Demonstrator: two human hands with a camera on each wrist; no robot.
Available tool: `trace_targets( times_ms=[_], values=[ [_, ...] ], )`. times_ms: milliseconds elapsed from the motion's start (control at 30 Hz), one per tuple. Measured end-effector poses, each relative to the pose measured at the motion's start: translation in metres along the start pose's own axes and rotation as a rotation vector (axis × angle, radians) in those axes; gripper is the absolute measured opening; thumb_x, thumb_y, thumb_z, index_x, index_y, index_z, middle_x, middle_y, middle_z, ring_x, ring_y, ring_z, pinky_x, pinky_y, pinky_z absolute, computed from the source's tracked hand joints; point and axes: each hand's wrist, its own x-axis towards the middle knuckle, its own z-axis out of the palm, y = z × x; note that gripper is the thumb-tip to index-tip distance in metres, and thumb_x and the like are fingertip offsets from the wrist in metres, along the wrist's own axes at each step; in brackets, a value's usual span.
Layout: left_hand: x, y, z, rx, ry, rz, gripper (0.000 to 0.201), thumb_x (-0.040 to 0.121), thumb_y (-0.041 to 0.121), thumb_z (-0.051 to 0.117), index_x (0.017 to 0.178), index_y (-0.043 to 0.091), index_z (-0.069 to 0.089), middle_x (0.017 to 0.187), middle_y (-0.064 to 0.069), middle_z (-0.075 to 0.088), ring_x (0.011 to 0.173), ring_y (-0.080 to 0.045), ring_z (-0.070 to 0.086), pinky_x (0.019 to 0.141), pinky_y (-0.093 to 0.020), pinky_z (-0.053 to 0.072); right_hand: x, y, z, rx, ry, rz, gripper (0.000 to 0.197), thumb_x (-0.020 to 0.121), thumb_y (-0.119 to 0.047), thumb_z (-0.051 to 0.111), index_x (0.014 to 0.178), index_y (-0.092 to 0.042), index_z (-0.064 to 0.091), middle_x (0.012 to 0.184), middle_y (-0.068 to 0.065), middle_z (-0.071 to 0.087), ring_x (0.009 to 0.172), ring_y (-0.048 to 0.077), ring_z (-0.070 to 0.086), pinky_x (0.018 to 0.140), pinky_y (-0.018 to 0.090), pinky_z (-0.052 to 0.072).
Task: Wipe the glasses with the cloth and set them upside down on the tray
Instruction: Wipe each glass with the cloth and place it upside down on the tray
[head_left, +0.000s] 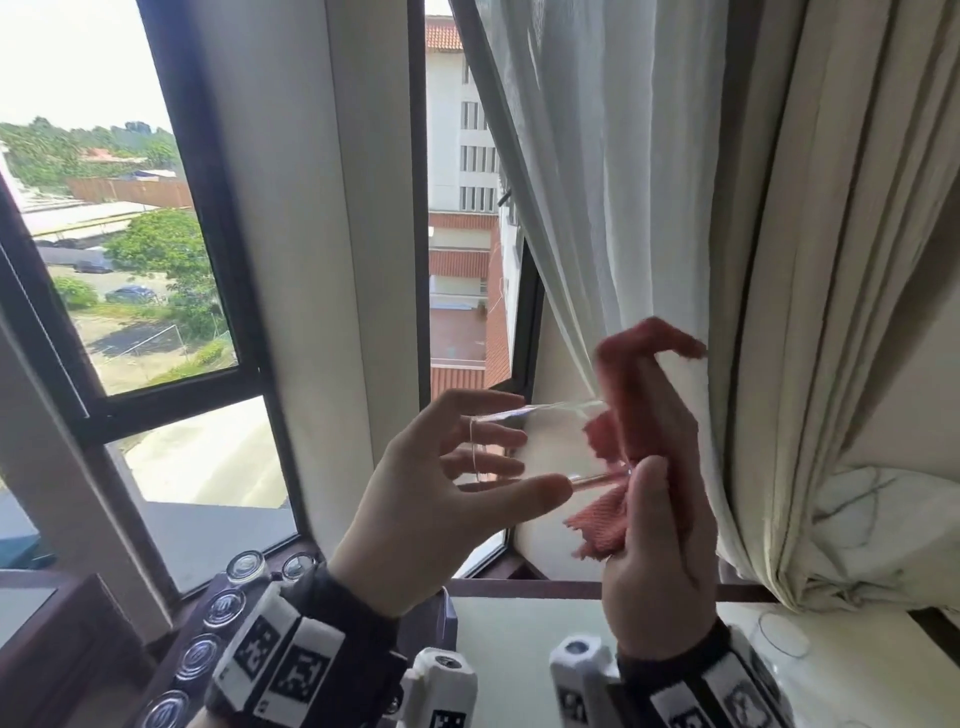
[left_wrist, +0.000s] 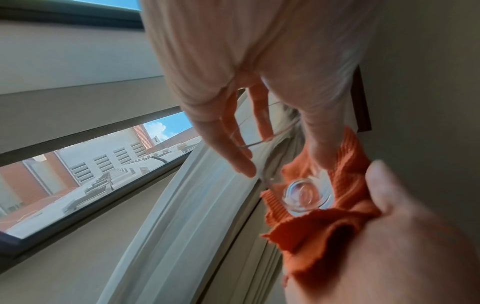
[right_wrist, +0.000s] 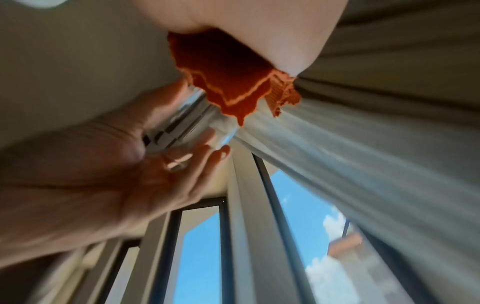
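Wiping underway on one clear glass (head_left: 550, 447), held sideways in the air in front of the window, above the near edge of the table; left hand (head_left: 441, 499) cupped round the glass, thumb below, fingers (head_left: 493, 434) spread along the far side, partly curled, gripping it; which end faces which hand hard to tell in head view, but left wrist view shows what looks like the thick round base (left_wrist: 306, 194) ringed by cloth, so likely base toward the right hand; right hand (head_left: 654, 561) closed on the orange-red cloth (head_left: 639, 415), thumb pinching it against the end of the glass, loose corner sticking up, another hanging below; right wrist view blurred, shows only cloth bunched under the hand and meeting the glass; judged mid-wipe on this glass, not yet turned over or set down; lower left, a row of glasses (head_left: 208, 644) on a dark tray (head_left: 171, 649) by the sill, round ends up, looks like upside down already, so part of the batch probably done; faint outline of another glass (head_left: 784, 634) on the white table (head_left: 519, 639) at right, probably waiting; left for this one: finish wiping, invert, place on tray; sheer curtain (head_left: 623, 182) just behind the hands
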Motion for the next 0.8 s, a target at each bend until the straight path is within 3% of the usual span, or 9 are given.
trace_targets(
  times_ms=[33,100,167,233,367,433,533,667,800],
  values=[
    [-0.001,-0.001,0.000,-0.017,0.016,0.023,0.062,0.059,0.038,0.103,0.112,0.042,0.072,0.110,0.004,0.077,0.098,-0.021,0.077,0.081,-0.031,0.064,0.007,-0.009,0.000,-0.024,-0.045,-0.117,0.038,0.104,-0.019,0.035,0.130,-0.015,0.062,0.140,0.006,0.059,0.112,0.039,0.064,0.093,0.050,0.052],
    [-0.005,-0.002,0.001,-0.039,0.048,0.089,0.062,0.059,0.031,0.104,0.113,0.040,0.073,0.111,0.000,0.078,0.099,-0.025,0.077,0.083,-0.036,0.065,0.020,-0.018,-0.006,-0.078,-0.189,-0.258,0.039,0.104,-0.027,0.038,0.126,-0.010,0.065,0.141,0.012,0.056,0.115,0.031,0.063,0.094,0.044,0.051],
    [-0.007,-0.004,0.004,-0.056,0.066,0.149,0.064,0.058,0.030,0.102,0.114,0.041,0.074,0.113,-0.001,0.077,0.100,-0.029,0.076,0.084,-0.037,0.065,0.030,-0.017,-0.014,0.057,-0.207,-0.142,0.034,0.105,-0.037,0.040,0.119,-0.027,0.069,0.123,0.002,0.068,0.094,0.012,0.069,0.078,0.026,0.055],
    [-0.008,-0.006,0.008,-0.078,0.092,0.182,0.065,0.056,0.032,0.100,0.115,0.040,0.074,0.114,-0.003,0.077,0.100,-0.030,0.075,0.084,-0.038,0.064,0.035,-0.024,-0.013,0.199,-0.123,0.040,0.036,0.103,-0.048,0.044,0.105,-0.029,0.075,0.101,0.008,0.076,0.081,0.023,0.073,0.074,0.034,0.060],
    [-0.005,-0.007,0.013,-0.085,0.171,0.189,0.065,0.056,0.033,0.102,0.115,0.038,0.074,0.110,-0.001,0.079,0.097,-0.027,0.077,0.082,-0.033,0.064,0.025,-0.014,-0.010,0.371,-0.033,0.382,0.041,0.099,-0.041,0.043,0.106,-0.016,0.075,0.095,0.020,0.076,0.084,0.038,0.074,0.072,0.044,0.063],
    [0.000,-0.005,0.012,-0.067,0.201,0.184,0.065,0.058,0.033,0.105,0.115,0.036,0.073,0.108,0.002,0.079,0.094,-0.023,0.078,0.079,-0.029,0.064,0.008,-0.009,-0.005,0.316,0.004,0.433,0.038,0.092,-0.047,0.049,0.112,-0.021,0.069,0.095,0.000,0.079,0.089,0.020,0.076,0.073,0.031,0.062],
    [0.006,-0.002,0.013,-0.031,0.200,0.162,0.065,0.055,0.036,0.097,0.116,0.034,0.072,0.105,0.007,0.079,0.090,-0.019,0.079,0.075,-0.027,0.064,-0.012,-0.003,0.009,0.132,0.027,0.274,0.044,0.099,-0.054,0.051,0.137,-0.031,0.052,0.106,-0.029,0.072,0.097,-0.004,0.069,0.081,0.012,0.054],
    [0.005,0.000,0.007,-0.049,0.162,0.155,0.062,0.057,0.039,0.102,0.112,0.036,0.074,0.105,0.003,0.080,0.090,-0.021,0.078,0.077,-0.029,0.064,0.007,-0.010,0.005,-0.328,-0.179,-0.261,0.051,0.105,-0.035,0.037,0.154,-0.022,0.038,0.152,0.001,0.047,0.130,0.032,0.054,0.109,0.050,0.045],
    [-0.001,0.003,0.006,-0.060,0.085,0.195,0.064,0.056,0.036,0.099,0.115,0.035,0.074,0.110,-0.001,0.079,0.097,-0.028,0.077,0.080,-0.032,0.064,0.038,-0.026,-0.014,0.065,-0.164,-0.092,0.032,0.103,-0.046,0.044,0.116,-0.035,0.071,0.111,-0.001,0.073,0.087,0.014,0.069,0.081,0.034,0.056]
  ],
)
